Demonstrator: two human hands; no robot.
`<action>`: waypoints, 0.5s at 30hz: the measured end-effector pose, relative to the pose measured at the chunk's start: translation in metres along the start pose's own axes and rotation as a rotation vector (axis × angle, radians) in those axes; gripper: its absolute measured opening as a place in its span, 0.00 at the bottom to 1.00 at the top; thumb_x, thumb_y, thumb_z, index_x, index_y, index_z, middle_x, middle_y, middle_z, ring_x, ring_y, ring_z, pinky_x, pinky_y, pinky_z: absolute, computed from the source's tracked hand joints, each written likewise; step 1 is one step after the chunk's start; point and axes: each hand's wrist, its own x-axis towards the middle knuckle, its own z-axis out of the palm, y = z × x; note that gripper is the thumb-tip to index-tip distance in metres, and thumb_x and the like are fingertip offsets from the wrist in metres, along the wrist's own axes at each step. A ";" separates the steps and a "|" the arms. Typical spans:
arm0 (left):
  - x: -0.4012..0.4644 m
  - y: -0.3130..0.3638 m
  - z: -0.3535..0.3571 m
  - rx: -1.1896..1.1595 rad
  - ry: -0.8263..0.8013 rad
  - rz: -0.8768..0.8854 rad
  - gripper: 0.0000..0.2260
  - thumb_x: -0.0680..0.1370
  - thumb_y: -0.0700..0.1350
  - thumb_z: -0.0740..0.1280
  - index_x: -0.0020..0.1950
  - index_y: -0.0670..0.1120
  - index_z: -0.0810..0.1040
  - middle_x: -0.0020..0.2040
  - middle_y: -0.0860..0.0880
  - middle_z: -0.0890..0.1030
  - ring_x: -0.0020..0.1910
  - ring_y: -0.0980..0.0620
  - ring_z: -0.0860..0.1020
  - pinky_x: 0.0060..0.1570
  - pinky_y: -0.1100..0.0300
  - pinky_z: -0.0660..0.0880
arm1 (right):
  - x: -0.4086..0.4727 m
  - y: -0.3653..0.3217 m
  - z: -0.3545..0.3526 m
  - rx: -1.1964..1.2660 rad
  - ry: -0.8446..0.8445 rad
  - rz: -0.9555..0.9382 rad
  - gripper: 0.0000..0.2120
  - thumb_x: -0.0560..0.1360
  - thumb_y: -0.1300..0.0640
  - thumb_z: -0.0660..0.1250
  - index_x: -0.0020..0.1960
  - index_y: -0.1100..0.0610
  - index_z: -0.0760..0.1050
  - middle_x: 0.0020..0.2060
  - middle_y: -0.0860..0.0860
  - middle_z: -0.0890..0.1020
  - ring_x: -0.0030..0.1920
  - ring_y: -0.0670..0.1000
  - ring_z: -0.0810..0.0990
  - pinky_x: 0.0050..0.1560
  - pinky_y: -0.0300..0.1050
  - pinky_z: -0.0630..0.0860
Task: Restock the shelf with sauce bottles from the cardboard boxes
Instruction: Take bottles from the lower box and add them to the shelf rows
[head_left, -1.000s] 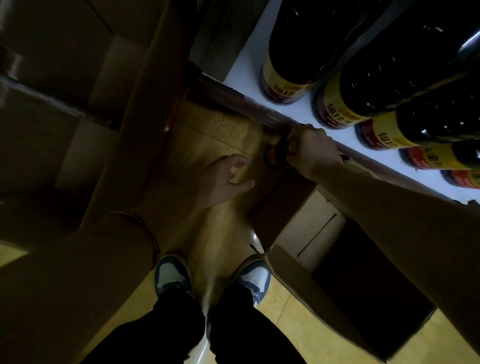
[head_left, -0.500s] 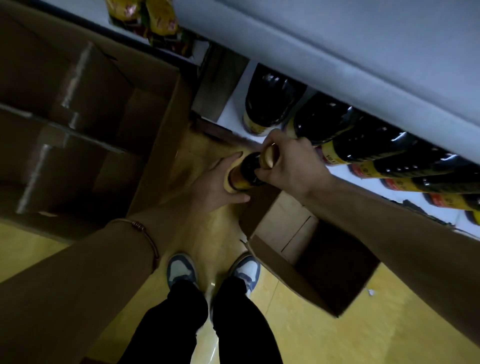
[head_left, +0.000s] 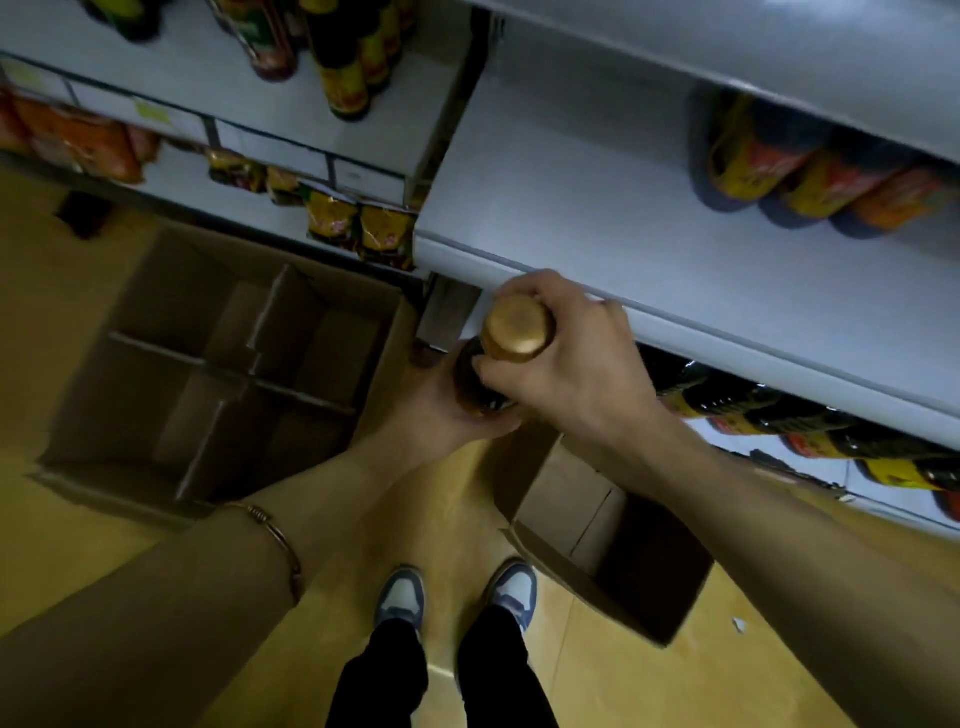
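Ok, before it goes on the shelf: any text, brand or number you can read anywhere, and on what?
None readable.
Held bottle: gold cap blank, label hidden by the hands.
Upper shelf bottles: yellow and red labels, blurred.
Lower shelf bottles: print too small.
Shelf edge tags: blurred.
Snack packets: unreadable.

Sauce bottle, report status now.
Right hand grips sauce bottle at neck, left hand cups its body. Bottle below shelf edge, not shelved. Nothing blocking.

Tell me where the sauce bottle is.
Centre of the head view: sauce bottle held in right hand and left hand, just below the grey shelf edge.
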 end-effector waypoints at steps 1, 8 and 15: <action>-0.007 0.013 -0.004 0.036 0.002 0.032 0.31 0.64 0.46 0.80 0.63 0.56 0.71 0.57 0.60 0.78 0.60 0.60 0.75 0.60 0.64 0.72 | -0.003 -0.011 -0.005 0.025 0.036 -0.003 0.23 0.67 0.52 0.77 0.60 0.52 0.75 0.47 0.42 0.79 0.46 0.41 0.77 0.47 0.30 0.74; -0.064 0.111 -0.025 0.181 -0.046 0.216 0.30 0.66 0.46 0.79 0.63 0.54 0.71 0.57 0.57 0.79 0.57 0.62 0.77 0.54 0.69 0.74 | -0.031 -0.088 -0.042 0.396 0.188 0.053 0.13 0.69 0.53 0.77 0.50 0.51 0.78 0.45 0.47 0.82 0.50 0.46 0.80 0.54 0.49 0.78; -0.125 0.211 -0.042 0.233 -0.143 0.423 0.26 0.67 0.44 0.79 0.60 0.55 0.73 0.55 0.57 0.80 0.57 0.62 0.77 0.53 0.68 0.75 | -0.070 -0.174 -0.120 0.375 0.096 -0.052 0.11 0.70 0.59 0.76 0.51 0.57 0.80 0.48 0.47 0.85 0.50 0.43 0.82 0.56 0.44 0.79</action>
